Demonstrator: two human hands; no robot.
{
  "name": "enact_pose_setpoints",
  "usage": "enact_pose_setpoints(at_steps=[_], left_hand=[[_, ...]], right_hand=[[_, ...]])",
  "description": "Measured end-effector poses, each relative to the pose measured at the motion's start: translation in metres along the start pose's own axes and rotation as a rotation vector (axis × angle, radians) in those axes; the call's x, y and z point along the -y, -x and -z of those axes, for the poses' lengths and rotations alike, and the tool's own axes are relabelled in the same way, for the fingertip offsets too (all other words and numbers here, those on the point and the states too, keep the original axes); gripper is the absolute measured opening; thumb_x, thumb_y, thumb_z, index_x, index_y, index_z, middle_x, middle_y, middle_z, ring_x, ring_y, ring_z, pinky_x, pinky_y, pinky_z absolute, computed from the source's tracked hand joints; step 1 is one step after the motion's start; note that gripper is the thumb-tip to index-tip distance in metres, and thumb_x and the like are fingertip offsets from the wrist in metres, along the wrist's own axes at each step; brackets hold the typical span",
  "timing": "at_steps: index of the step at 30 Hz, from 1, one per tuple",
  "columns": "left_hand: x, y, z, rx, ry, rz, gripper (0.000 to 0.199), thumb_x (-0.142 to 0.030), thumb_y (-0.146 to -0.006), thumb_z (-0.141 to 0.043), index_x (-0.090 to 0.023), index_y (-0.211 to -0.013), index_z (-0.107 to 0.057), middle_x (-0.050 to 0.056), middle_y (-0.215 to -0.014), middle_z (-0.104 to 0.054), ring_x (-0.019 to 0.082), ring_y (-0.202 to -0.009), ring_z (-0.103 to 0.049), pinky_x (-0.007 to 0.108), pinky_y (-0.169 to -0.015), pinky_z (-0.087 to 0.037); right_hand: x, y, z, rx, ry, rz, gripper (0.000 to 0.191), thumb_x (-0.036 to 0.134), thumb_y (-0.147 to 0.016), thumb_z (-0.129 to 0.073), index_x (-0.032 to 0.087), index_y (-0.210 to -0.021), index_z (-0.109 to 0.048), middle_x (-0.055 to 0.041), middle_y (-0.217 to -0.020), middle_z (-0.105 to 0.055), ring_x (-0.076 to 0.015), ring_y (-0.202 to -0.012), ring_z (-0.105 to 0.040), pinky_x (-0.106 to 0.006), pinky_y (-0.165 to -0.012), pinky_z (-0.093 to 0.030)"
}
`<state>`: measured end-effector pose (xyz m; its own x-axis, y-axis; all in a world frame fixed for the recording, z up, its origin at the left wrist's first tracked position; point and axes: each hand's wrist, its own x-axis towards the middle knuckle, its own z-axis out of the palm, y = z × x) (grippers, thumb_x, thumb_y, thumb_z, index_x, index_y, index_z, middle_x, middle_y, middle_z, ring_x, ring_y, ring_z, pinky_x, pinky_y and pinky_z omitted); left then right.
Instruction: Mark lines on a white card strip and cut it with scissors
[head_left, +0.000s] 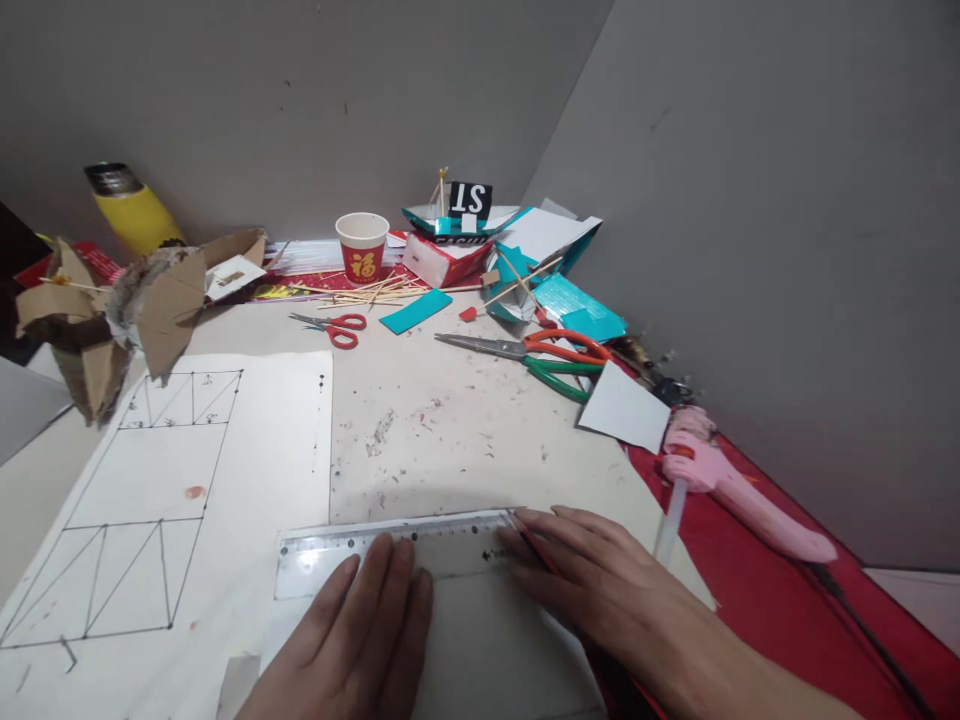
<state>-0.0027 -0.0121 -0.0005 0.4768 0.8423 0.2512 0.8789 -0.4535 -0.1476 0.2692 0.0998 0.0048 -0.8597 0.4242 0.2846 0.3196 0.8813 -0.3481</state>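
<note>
both hands [367, 620] press a clear ruler [300, 565] (flat, straight-edged)

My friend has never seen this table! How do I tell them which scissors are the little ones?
Find the red and white paper cup standing near the wall. The little scissors lie in front of it, a bit to the left. Both their handles are red, but the bigger scissors have one orange handle and one green.

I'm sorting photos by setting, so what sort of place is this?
Probably a craft or model-making corner: a clear ruler lies near a sheet of ruled line drawings, with a pink glue gun off to the right.
</note>
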Motion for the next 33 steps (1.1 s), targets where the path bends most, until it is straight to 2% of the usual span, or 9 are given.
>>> enact_pose_setpoints(at_steps=[4, 8, 15, 22, 28, 33], left_hand=[[-0.001, 0.001, 0.001, 0.033, 0.001, 0.008, 0.034, -0.028, -0.096, -0.042, -0.023, -0.125, -0.06, 0.003, -0.134, -0.061, 0.02, -0.133, -0.038, 0.032, -0.114, -0.019], [0.0, 0.003, 0.001, 0.041, 0.008, 0.003, 0.036, -0.03, -0.094, -0.045, -0.024, -0.127, -0.059, 0.003, -0.137, -0.059, 0.022, -0.137, -0.034, 0.033, -0.113, -0.021], [0.002, 0.006, -0.003, 0.023, 0.031, -0.012, 0.036, -0.031, -0.093, -0.047, -0.026, -0.126, -0.061, 0.002, -0.136, -0.06, 0.021, -0.138, -0.035, 0.032, -0.112, -0.025], [0.0, 0.006, -0.004, 0.035, 0.01, 0.004, 0.038, -0.034, -0.092, -0.048, -0.027, -0.126, -0.062, 0.002, -0.136, -0.06, 0.021, -0.139, -0.032, 0.031, -0.113, -0.025], [0.001, 0.007, -0.007, 0.005, 0.028, -0.015, 0.037, -0.031, -0.091, -0.046, -0.024, -0.123, -0.063, 0.003, -0.135, -0.061, 0.023, -0.143, -0.025, 0.034, -0.116, -0.017], [0.0, 0.006, -0.007, 0.009, 0.054, 0.001, 0.037, -0.028, -0.093, -0.041, -0.025, -0.121, -0.065, 0.002, -0.133, -0.062, 0.02, -0.143, -0.023, 0.033, -0.118, -0.012]], right_hand=[[-0.001, -0.005, 0.009, 0.105, 0.027, 0.061, 0.072, 0.051, -0.081, -0.067, 0.019, -0.142, -0.047, -0.0145, -0.139, -0.055, -0.0329, -0.13, -0.049, -0.048, -0.106, -0.042], [0.001, -0.01, 0.016, 0.143, 0.092, 0.087, 0.073, 0.051, -0.08, -0.069, 0.015, -0.14, -0.048, -0.0162, -0.14, -0.054, -0.0313, -0.13, -0.049, -0.045, -0.107, -0.042], [0.001, -0.009, 0.017, 0.209, 0.075, 0.089, 0.074, 0.056, -0.084, -0.063, 0.012, -0.14, -0.046, -0.0196, -0.14, -0.052, -0.0321, -0.135, -0.042, -0.052, -0.109, -0.034], [-0.002, -0.007, 0.016, 0.211, -0.003, 0.09, 0.076, 0.055, -0.083, -0.062, 0.012, -0.143, -0.042, -0.0198, -0.141, -0.052, -0.0322, -0.137, -0.04, -0.052, -0.112, -0.027], [-0.002, -0.005, 0.016, 0.16, -0.012, 0.107, 0.072, 0.051, -0.083, -0.064, 0.011, -0.14, -0.043, -0.019, -0.139, -0.055, -0.0289, -0.137, -0.041, -0.048, -0.115, -0.025], [-0.001, -0.007, 0.017, 0.155, 0.022, 0.096, 0.074, 0.054, -0.082, -0.066, 0.01, -0.137, -0.045, -0.0194, -0.136, -0.057, -0.027, -0.136, -0.042, -0.046, -0.117, -0.023]])
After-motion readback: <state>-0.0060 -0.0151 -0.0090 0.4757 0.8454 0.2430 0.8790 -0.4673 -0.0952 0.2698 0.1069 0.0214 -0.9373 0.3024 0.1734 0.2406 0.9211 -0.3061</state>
